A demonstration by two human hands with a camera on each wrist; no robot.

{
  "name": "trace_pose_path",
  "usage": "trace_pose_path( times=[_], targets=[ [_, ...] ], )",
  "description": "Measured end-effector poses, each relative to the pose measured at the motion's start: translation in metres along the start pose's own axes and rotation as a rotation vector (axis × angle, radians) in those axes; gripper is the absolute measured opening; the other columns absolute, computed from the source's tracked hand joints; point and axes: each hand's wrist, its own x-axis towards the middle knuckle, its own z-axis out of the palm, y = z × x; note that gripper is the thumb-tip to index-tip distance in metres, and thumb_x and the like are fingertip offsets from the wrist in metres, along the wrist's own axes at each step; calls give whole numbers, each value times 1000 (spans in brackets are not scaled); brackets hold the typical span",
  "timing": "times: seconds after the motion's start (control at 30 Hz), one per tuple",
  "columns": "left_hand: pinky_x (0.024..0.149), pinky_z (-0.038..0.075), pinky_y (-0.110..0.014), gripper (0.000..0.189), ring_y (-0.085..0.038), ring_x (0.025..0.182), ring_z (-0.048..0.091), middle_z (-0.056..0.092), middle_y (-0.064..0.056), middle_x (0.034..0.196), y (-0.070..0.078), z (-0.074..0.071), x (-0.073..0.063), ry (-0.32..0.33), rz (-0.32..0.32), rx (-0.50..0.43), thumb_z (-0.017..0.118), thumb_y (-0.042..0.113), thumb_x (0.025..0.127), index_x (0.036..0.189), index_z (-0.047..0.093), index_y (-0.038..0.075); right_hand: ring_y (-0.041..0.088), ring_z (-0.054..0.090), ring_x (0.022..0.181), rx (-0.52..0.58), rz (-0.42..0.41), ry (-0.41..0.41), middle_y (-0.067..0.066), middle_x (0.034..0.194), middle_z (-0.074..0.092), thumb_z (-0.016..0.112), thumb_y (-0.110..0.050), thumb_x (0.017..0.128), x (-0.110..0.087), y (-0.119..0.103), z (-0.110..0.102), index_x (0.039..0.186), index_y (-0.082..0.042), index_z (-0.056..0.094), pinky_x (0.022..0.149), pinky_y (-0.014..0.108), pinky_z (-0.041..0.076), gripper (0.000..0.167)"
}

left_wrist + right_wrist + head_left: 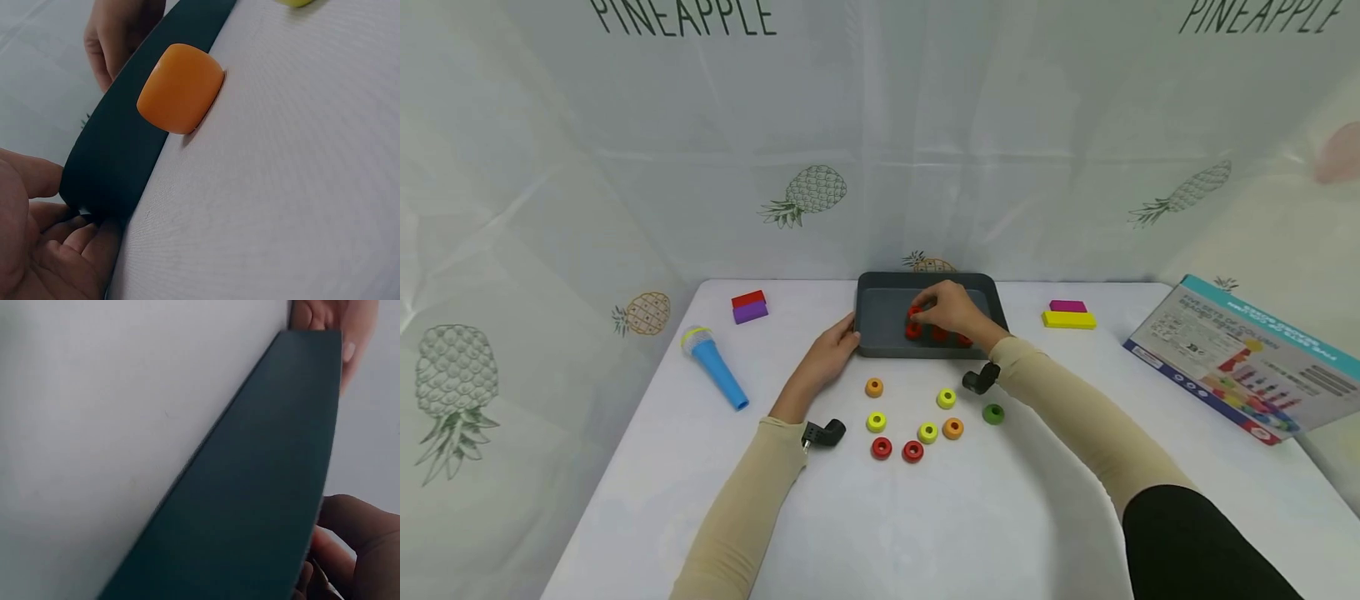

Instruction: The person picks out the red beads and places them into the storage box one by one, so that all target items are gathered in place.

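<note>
A dark grey tray sits at the back of the table. My left hand grips its left end, thumb by the rim and fingers curled low against the side in the left wrist view. Over the tray, my right hand pinches a red ring-shaped bead between thumb and fingers. Below it in the tray lie a red bead and others along the near side, partly covered by the hand. From the right wrist, the tray's outer wall hides most of the fingertips.
In front of the tray lie several loose beads: orange, yellow, green and red. A blue toy microphone and red and purple blocks are left; a yellow block and a box are right.
</note>
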Motion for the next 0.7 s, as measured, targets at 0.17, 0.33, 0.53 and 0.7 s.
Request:
trace_pose_path(
  times=[0.17, 0.33, 0.53, 0.7],
  targets=[
    [127, 24, -47, 57, -26, 155, 27, 31, -4, 166, -1, 1, 0, 7, 6, -2, 42, 37, 108, 162, 27, 24, 28, 67, 105, -1, 18, 13, 12, 121, 73, 79, -21, 89, 6, 5, 3, 117, -8, 76, 90, 43, 58, 30],
    [127, 24, -47, 58, -25, 156, 25, 30, -3, 167, -2, 3, 0, -4, -8, 2, 41, 38, 108, 162, 25, 25, 30, 66, 112, -44, 35, 14, 13, 123, 72, 78, -21, 90, 11, 9, 7, 117, -8, 76, 94, 44, 58, 30],
    [127, 24, -47, 58, -26, 155, 26, 30, -4, 167, 1, 1, 0, -3, 4, 16, 41, 39, 108, 162, 25, 23, 32, 65, 115, -55, 31, 20, 14, 124, 71, 78, -21, 90, 12, 9, 8, 116, -8, 76, 95, 46, 58, 30],
    [127, 23, -47, 59, -26, 156, 25, 30, -4, 167, 2, 0, -1, -4, 8, 19, 42, 38, 108, 162, 25, 21, 31, 66, 111, -44, 31, 17, 13, 123, 72, 78, -22, 90, 12, 7, 8, 116, -8, 76, 92, 44, 58, 30]
  ],
)
